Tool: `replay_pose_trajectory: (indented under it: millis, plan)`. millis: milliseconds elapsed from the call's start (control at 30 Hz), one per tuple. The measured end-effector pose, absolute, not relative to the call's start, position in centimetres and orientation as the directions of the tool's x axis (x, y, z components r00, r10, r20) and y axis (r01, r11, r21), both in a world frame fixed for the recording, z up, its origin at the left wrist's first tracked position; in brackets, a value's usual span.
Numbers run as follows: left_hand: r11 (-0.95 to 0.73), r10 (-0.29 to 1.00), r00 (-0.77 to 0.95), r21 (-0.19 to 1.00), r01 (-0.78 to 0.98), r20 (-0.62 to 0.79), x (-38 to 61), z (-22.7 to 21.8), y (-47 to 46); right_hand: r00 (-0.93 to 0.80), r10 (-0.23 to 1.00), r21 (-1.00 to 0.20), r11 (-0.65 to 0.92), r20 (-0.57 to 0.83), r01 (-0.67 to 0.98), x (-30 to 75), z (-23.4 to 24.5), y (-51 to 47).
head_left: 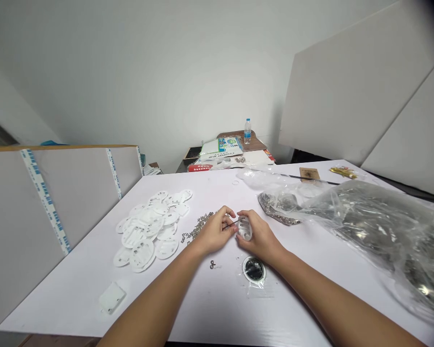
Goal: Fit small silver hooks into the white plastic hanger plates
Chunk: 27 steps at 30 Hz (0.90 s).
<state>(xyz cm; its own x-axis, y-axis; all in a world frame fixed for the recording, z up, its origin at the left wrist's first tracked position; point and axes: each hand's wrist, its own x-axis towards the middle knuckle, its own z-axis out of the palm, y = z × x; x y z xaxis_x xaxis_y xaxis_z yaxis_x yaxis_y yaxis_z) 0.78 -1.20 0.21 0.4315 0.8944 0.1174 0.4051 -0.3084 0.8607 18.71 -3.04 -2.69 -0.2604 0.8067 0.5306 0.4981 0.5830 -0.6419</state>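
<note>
My right hand (257,234) is closed round the edge of a white round plastic piece (245,230), held tilted above the table. My left hand (217,230) pinches a thin dark stick-like tool (233,223), its far end pointing at that piece; its exact kind is too small to make out. Beside my left hand lies a heap of small metal parts (198,226), partly hidden by the hand. One loose metal part (212,264) rests nearer to me. Below my right hand sits a round black disc with a white rim (254,270) on clear plastic film.
Left on the white table (188,303) is a pile of white round plastic pieces (144,229), with a small white box (112,298) in front. Clear plastic bags of dark metal parts (376,217) spread over the right side. A water bottle (247,131) stands behind.
</note>
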Motion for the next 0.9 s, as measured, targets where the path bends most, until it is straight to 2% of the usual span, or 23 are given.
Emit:
replay_pose_trajectory:
  millis: [533, 900]
  plan:
    - [-0.302, 0.886, 0.450, 0.874, 0.380, 0.110, 0.79, 0.46, -1.25, -0.287, 0.786, -0.619, 0.611, 0.547, 0.494, 18.63, -2.61, -3.04]
    - [-0.348, 0.888, 0.435, 0.832, 0.432, 0.145, 1.24, 0.62, -1.52, -0.295, 0.774, -0.636, 0.630, 0.560, 0.446, 18.37, -2.89, -3.13]
